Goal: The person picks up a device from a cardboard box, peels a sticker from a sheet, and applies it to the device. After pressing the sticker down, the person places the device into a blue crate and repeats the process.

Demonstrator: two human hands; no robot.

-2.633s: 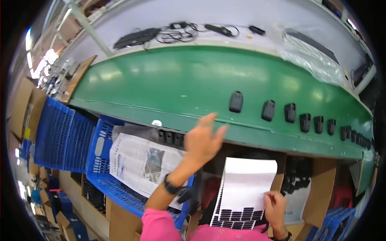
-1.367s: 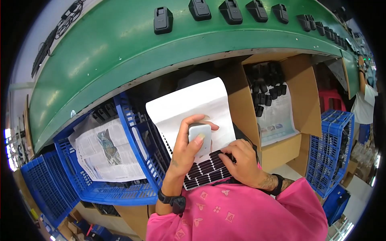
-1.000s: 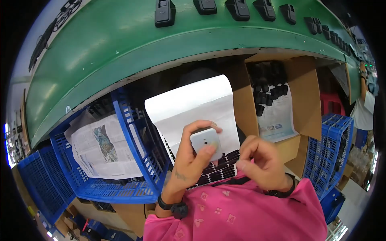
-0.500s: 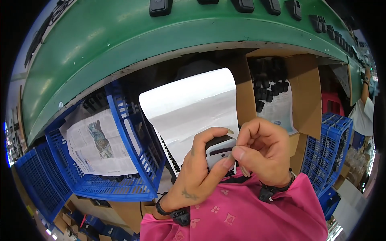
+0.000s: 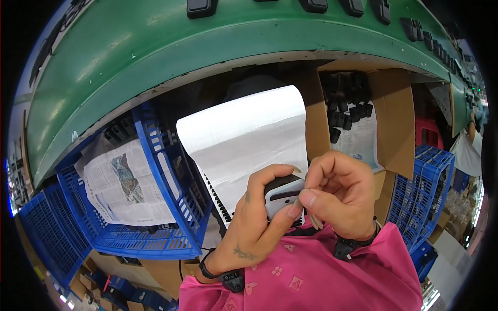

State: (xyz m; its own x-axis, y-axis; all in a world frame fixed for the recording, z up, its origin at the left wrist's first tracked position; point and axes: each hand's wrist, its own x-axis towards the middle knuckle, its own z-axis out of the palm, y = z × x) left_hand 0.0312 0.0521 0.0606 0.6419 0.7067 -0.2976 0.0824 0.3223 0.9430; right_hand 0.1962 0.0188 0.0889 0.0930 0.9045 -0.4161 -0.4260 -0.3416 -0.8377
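My left hand [image 5: 259,217] is closed round a small device [image 5: 280,199] with a light-grey face, a dark slot, a small round hole and a black side. Its thumb presses on the lower edge of the face, with the fingers behind and over the top. Right beside it, my right hand [image 5: 337,194] has thumb and forefinger pinched together at the device's right edge. Whatever lies in that pinch is too small or hidden to make out. Both hands are in front of my pink garment, over the near end of a white paper sheet [image 5: 249,140].
A green bench [image 5: 218,39] crosses the far side, with several black devices [image 5: 201,8] along it. At left, a blue crate [image 5: 194,228] holds newspaper and black parts. An open cardboard box [image 5: 394,119] with black pieces [image 5: 342,119] stands right, beside another blue crate [image 5: 423,192].
The view has shifted slightly. Both hands keep nearly the same grip and place on the device.
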